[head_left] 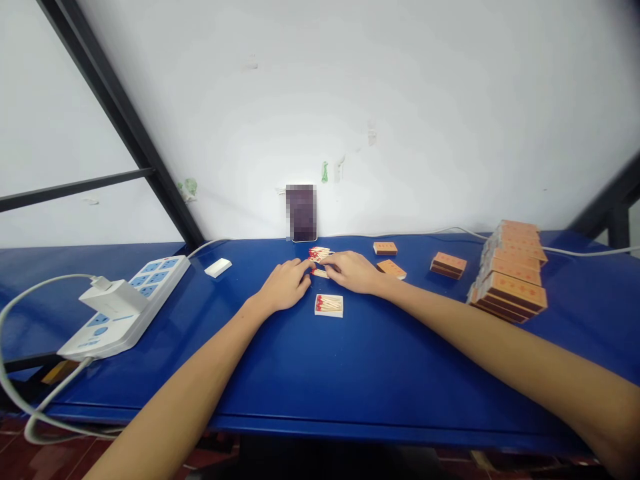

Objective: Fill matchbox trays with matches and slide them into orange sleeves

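My left hand (289, 283) and my right hand (353, 271) meet from either side over the blue table, fingers bent inward. A few red-headed matches (321, 273) sit between them, heads toward my left fingertips and plain ends by my right thumb. Just beyond my fingers lies a loose pile of matches (319, 253), partly covered by my right index finger. Nearer to me is a white inner matchbox tray (329, 314) holding several matches, untouched. An orange matchbox cover (393, 269) rests behind my right wrist, partly hidden by it.
Stacked matchboxes (517, 290) stand at the right, with another small stack (449, 264) and a single matchbox (385, 248) closer in. An empty-looking white tray (219, 268) lies left, beside a power strip (165, 287) with a plugged charger. A dark-screened device (303, 213) leans on the wall.
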A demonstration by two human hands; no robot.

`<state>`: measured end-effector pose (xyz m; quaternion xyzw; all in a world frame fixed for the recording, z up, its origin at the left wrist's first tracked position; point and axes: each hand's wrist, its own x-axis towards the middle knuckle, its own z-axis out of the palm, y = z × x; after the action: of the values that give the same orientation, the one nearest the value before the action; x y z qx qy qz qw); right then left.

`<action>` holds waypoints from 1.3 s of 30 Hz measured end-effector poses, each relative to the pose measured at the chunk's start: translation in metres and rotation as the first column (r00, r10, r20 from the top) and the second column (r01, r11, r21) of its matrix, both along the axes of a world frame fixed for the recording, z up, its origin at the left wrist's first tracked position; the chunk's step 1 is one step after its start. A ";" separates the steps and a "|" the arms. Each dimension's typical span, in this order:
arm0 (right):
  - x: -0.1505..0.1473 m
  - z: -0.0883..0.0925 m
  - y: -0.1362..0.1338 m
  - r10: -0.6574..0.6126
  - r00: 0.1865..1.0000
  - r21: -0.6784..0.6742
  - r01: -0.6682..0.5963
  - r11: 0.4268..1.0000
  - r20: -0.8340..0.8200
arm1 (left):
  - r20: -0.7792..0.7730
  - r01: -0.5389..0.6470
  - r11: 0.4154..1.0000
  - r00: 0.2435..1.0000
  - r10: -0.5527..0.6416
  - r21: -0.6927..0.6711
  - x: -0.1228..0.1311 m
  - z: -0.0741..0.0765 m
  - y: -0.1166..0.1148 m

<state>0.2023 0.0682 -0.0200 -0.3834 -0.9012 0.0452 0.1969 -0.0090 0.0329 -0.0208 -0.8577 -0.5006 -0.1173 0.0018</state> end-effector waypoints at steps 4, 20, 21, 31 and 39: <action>0.001 -0.003 0.001 0.037 0.998 0.027 -0.036 0.999 -0.049 | 0.031 0.001 1.000 1.000 -0.001 -0.001 0.000 -0.001 0.000; 0.001 0.003 -0.001 0.043 0.998 -0.040 -0.045 0.998 -0.034 | 0.039 -0.105 0.994 0.994 0.103 0.040 0.001 0.001 0.003; 0.001 0.004 -0.001 0.043 0.998 -0.047 -0.045 0.998 -0.044 | 0.033 -0.103 0.994 0.994 0.102 0.044 0.001 0.001 0.004; 0.002 0.004 0.001 0.055 0.995 -0.108 -0.064 0.992 -0.085 | 0.119 -0.052 0.998 0.992 0.049 0.023 -0.001 0.002 0.001; 0.003 0.002 0.005 0.090 0.991 -0.138 -0.103 0.985 -0.098 | 0.105 0.011 1.000 0.994 -0.014 0.027 -0.002 0.002 0.000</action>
<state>0.2052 0.0728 -0.0176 -0.3499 -0.9032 0.1366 0.2078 -0.0109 0.0333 -0.0192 -0.8533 -0.4931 -0.1691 -0.0142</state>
